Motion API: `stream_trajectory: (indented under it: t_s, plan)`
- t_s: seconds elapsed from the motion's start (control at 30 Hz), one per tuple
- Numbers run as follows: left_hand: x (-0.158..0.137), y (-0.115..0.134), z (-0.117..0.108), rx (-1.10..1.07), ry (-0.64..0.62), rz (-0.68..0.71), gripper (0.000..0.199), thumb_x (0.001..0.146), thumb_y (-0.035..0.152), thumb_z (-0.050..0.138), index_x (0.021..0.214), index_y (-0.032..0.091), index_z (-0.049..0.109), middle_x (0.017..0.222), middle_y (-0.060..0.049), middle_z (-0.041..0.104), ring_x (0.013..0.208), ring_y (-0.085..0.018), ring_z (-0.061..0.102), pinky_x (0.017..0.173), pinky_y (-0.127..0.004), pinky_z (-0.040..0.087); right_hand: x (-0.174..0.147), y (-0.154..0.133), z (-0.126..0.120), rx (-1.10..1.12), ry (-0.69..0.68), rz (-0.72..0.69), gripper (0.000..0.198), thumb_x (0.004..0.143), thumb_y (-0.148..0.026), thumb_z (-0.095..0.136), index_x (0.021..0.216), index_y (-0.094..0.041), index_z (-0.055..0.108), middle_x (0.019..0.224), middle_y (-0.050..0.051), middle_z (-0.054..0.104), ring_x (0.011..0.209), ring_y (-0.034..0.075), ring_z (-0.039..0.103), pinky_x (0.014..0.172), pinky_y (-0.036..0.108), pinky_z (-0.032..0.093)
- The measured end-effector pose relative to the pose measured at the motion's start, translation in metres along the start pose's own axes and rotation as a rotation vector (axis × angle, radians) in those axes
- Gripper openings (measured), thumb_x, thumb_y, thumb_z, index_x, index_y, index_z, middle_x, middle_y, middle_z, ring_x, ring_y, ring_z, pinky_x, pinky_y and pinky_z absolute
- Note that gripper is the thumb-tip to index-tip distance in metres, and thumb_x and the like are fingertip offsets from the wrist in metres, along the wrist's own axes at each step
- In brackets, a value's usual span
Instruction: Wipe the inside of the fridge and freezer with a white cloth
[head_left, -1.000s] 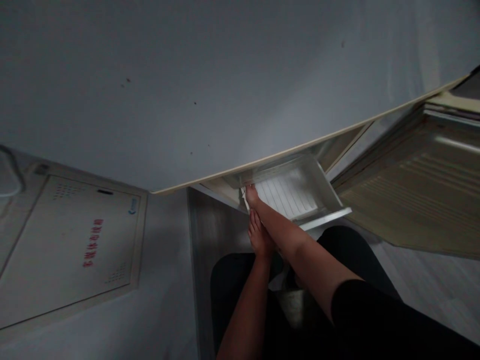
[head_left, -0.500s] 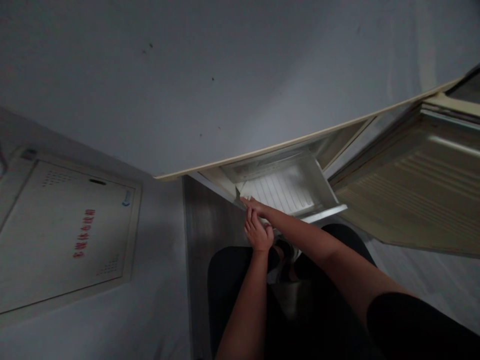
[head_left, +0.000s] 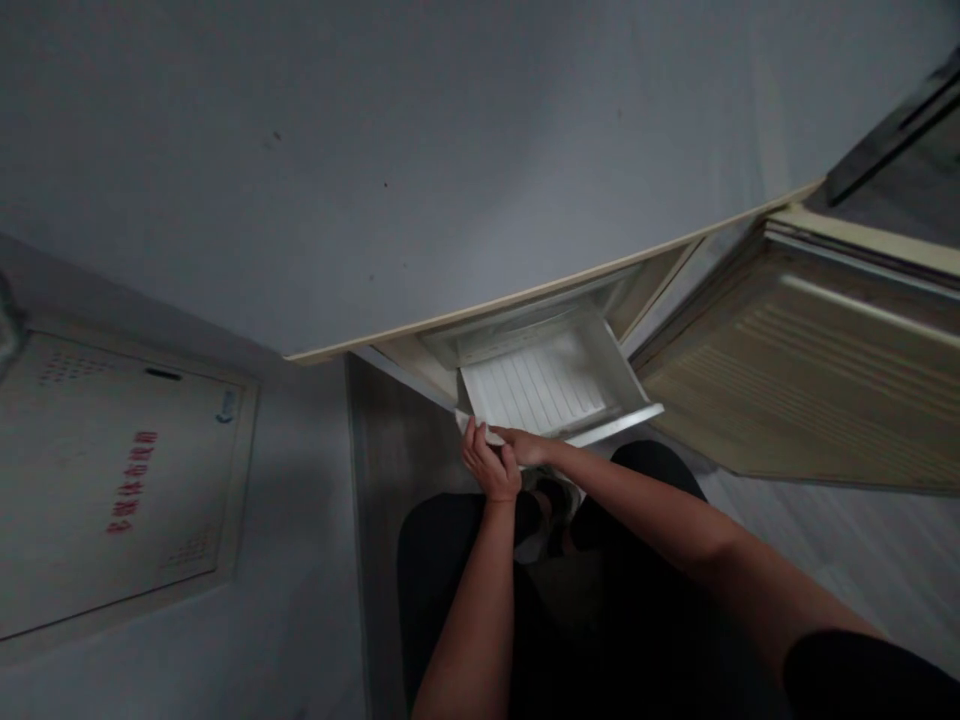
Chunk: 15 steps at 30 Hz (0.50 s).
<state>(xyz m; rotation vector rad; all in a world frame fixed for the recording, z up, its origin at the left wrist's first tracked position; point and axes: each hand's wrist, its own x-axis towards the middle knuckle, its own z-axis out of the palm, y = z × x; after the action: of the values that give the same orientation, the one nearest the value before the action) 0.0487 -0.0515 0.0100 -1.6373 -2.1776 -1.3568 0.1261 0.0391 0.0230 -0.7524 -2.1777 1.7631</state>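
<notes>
A clear, ribbed fridge drawer (head_left: 547, 375) is pulled out in front of me. At its near left corner my two hands meet. A crumpled white cloth (head_left: 471, 422), perhaps a tissue, pokes out between them. My left hand (head_left: 493, 468) curls its fingers over the cloth from the near side. My right hand (head_left: 525, 447) is closed on the cloth from the right, its fingertips partly hidden behind the left hand. Both hands are close to the drawer's front edge.
The fridge door (head_left: 817, 370) stands wide open on the right. A pale fridge top (head_left: 487, 180) fills the upper view. On the left wall is a white panel (head_left: 127, 480) with red lettering. My knees (head_left: 435, 540) are just below the drawer.
My right hand has drawn back from the drawer's left corner toward me with the cloth. My left hand, earlier lying beside the right with fingers stretched, now has its fingers on the cloth.
</notes>
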Motion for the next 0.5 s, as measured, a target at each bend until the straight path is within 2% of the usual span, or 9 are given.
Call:
stream_trajectory:
  t_s: [0.1, 0.17, 0.23, 0.3, 0.4, 0.5]
  plan:
    - [0.008, 0.002, -0.008, -0.061, -0.046, 0.040, 0.075, 0.099, 0.067, 0.019, 0.138, 0.010, 0.049, 0.146, -0.027, 0.053, 0.139, -0.035, 0.050, 0.111, -0.053, 0.040, -0.033, -0.011, 0.004, -0.219, -0.023, 0.007, 0.021, 0.090, -0.018, 0.056, 0.106, -0.011, 0.068, 0.109, 0.013, 0.072, 0.099, 0.023, 0.066, 0.094, 0.035, 0.053]
    - [0.015, 0.004, -0.016, -0.111, -0.082, 0.048, 0.074, 0.098, 0.069, 0.020, 0.134, 0.012, 0.051, 0.142, -0.025, 0.055, 0.133, -0.033, 0.054, 0.109, -0.051, 0.043, -0.047, -0.016, 0.009, -0.399, -0.039, -0.049, 0.021, 0.092, -0.016, 0.052, 0.105, -0.010, 0.068, 0.104, 0.015, 0.072, 0.096, 0.024, 0.067, 0.092, 0.037, 0.053]
    - [0.021, 0.004, -0.022, -0.146, -0.120, 0.030, 0.068, 0.098, 0.066, 0.023, 0.129, 0.014, 0.053, 0.139, -0.024, 0.057, 0.130, -0.031, 0.057, 0.108, -0.048, 0.046, -0.057, -0.016, 0.014, -0.560, -0.076, -0.145, 0.025, 0.093, -0.017, 0.053, 0.111, -0.009, 0.069, 0.110, 0.018, 0.072, 0.105, 0.027, 0.067, 0.100, 0.042, 0.051]
    - [0.025, 0.003, -0.024, -0.156, -0.179, 0.021, 0.065, 0.099, 0.065, 0.024, 0.126, 0.015, 0.054, 0.136, -0.023, 0.058, 0.129, -0.030, 0.058, 0.107, -0.047, 0.047, -0.068, -0.010, 0.010, -0.710, -0.138, -0.235, 0.030, 0.093, -0.022, 0.059, 0.117, -0.009, 0.070, 0.128, 0.021, 0.067, 0.125, 0.032, 0.060, 0.113, 0.051, 0.042]
    - [0.024, 0.000, -0.018, -0.118, -0.308, 0.017, 0.056, 0.102, 0.057, 0.027, 0.126, 0.016, 0.055, 0.135, -0.021, 0.062, 0.129, -0.029, 0.059, 0.109, -0.048, 0.046, -0.092, 0.005, -0.015, -0.878, -0.273, -0.304, 0.035, 0.090, -0.023, 0.066, 0.125, -0.016, 0.071, 0.160, 0.018, 0.042, 0.150, 0.037, 0.036, 0.124, 0.063, 0.024]
    - [0.019, 0.000, -0.008, 0.005, -0.412, 0.026, 0.049, 0.102, 0.050, 0.036, 0.132, 0.016, 0.056, 0.141, -0.021, 0.061, 0.135, -0.031, 0.054, 0.111, -0.050, 0.042, -0.123, 0.018, -0.059, -0.924, -0.310, -0.241, 0.051, 0.089, -0.019, 0.066, 0.140, -0.024, 0.064, 0.170, 0.012, 0.024, 0.155, 0.037, 0.028, 0.126, 0.065, 0.016]
